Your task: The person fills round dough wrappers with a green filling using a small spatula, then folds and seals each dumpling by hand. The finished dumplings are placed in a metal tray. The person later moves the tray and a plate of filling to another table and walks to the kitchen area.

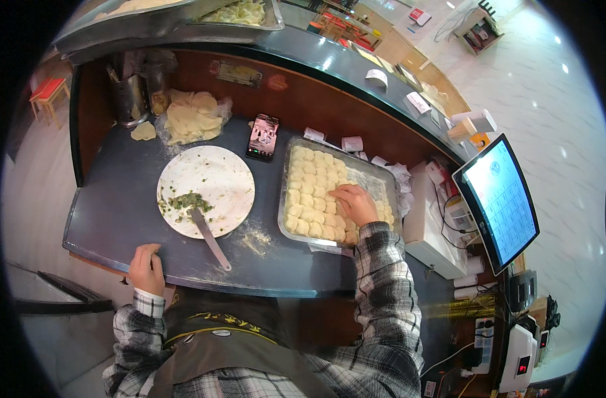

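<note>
My right hand (pixel 355 201) reaches over a metal tray (pixel 282 209) filled with rows of small folded dumplings (pixel 308 191), its fingertips at the dumplings near the middle. Whether it pinches one is hidden. Flour dusts the tray's upper right part. My left hand (pixel 147 268) rests at the counter's front edge with curled fingers and nothing visible in it. Between the hands, a round white plate (pixel 218 174) holds a small heap of green chopped filling (pixel 188 201). A flat metal spatula (pixel 213 244) leans across the plate's rim, its end on the counter.
Stacked dough wrappers (pixel 193 119) lie on plastic behind the plate, near a metal utensil canister (pixel 130 99). A phone (pixel 263 137) lies left of the tray. A white box (pixel 432 229) and a monitor (pixel 499 204) stand at right. Large metal trays (pixel 168 30) sit on the raised ledge.
</note>
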`<action>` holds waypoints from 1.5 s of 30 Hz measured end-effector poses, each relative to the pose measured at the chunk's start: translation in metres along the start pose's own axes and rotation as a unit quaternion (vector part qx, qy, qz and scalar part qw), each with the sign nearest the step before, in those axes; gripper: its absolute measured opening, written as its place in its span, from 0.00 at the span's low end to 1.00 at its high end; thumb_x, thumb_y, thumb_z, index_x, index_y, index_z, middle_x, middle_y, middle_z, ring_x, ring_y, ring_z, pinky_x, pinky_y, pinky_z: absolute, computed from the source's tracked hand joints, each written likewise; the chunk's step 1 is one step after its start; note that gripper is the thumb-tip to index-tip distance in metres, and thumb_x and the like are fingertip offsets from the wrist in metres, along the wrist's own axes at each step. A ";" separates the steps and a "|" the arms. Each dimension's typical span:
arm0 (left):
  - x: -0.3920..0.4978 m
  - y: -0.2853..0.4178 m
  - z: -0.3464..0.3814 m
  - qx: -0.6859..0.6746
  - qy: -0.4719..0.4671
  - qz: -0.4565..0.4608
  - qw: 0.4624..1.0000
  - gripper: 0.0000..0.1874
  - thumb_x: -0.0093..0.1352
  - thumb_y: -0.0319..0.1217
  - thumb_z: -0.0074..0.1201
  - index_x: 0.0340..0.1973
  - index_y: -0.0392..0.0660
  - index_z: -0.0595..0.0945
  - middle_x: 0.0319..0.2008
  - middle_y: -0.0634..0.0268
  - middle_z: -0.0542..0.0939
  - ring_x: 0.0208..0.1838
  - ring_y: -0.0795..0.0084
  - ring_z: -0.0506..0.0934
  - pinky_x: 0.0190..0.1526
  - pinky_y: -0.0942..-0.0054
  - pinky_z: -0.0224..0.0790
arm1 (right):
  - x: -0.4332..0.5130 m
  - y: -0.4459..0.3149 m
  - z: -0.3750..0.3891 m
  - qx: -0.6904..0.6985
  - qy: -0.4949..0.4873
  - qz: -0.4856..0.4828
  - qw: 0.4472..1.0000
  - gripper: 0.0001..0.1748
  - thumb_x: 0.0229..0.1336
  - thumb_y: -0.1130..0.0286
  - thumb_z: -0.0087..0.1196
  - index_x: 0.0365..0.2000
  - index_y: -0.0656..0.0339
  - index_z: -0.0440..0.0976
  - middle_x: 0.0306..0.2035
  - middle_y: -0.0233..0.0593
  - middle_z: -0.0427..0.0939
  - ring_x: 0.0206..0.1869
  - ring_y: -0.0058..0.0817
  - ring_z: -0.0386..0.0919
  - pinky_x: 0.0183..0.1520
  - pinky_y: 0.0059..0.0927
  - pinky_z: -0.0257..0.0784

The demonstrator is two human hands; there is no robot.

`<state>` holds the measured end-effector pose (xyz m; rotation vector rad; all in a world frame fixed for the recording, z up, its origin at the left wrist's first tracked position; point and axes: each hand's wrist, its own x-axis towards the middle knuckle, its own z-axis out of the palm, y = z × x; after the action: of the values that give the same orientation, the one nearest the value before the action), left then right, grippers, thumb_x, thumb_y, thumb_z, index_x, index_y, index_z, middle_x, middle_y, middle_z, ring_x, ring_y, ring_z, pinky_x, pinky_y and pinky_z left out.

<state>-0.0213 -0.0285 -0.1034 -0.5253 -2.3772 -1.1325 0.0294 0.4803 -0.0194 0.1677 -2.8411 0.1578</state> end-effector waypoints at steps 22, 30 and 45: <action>-0.002 0.000 -0.004 -0.002 0.002 -0.002 1.000 0.10 0.60 0.15 0.47 0.36 0.37 0.78 0.33 0.53 0.78 0.35 0.54 0.78 0.37 0.65 0.70 | 0.001 0.007 0.009 -0.067 0.011 -0.052 0.996 0.09 0.46 0.71 0.58 0.32 0.53 0.81 0.33 0.31 0.79 0.39 0.32 0.77 0.42 0.34 0.71; -0.002 0.001 -0.006 -0.005 0.001 0.000 1.000 0.11 0.59 0.15 0.47 0.36 0.37 0.78 0.33 0.53 0.78 0.36 0.54 0.78 0.38 0.65 0.71 | -0.016 -0.006 -0.016 -0.037 0.090 0.049 0.994 0.13 0.48 0.70 0.61 0.37 0.59 0.75 0.36 0.40 0.77 0.38 0.39 0.76 0.39 0.36 0.71; 0.030 -0.019 -0.028 -0.656 -0.260 -0.420 0.571 0.34 0.71 0.39 0.48 0.64 0.30 0.57 0.64 0.42 0.62 0.67 0.47 0.62 0.67 0.55 0.53 | -0.140 -0.115 -0.034 0.702 0.208 0.524 0.436 0.23 0.66 0.65 0.48 0.55 0.71 0.62 0.55 0.47 0.70 0.52 0.33 0.74 0.47 0.24 0.74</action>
<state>-0.0492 -0.0580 -0.0836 -0.0084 -1.5509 -3.6308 0.1875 0.3847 -0.0176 -1.1201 -1.0953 2.2491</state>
